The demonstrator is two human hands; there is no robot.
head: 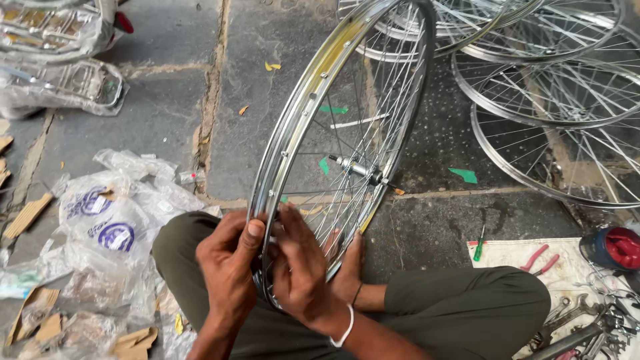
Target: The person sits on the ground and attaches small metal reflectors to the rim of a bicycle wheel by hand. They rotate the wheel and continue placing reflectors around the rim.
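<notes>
Gripping wheel rim (313, 100), left hand (230, 267), right hand (300, 267)

A stone-slab floor (167, 107) is seen, strewn with crumpled plastic bags (107, 220) and cardboard scraps (27, 215) on one side. Spoked wheels (567, 120) are laid flat opposite, near a white cloth (513, 252) bearing red-handled pliers (541, 259).

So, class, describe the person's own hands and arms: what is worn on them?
Both forearms are bare, with no sleeves in view. The left hand has no glove, ring or watch showing. The right hand is also gloveless, with a thin white band around the wrist.
</notes>
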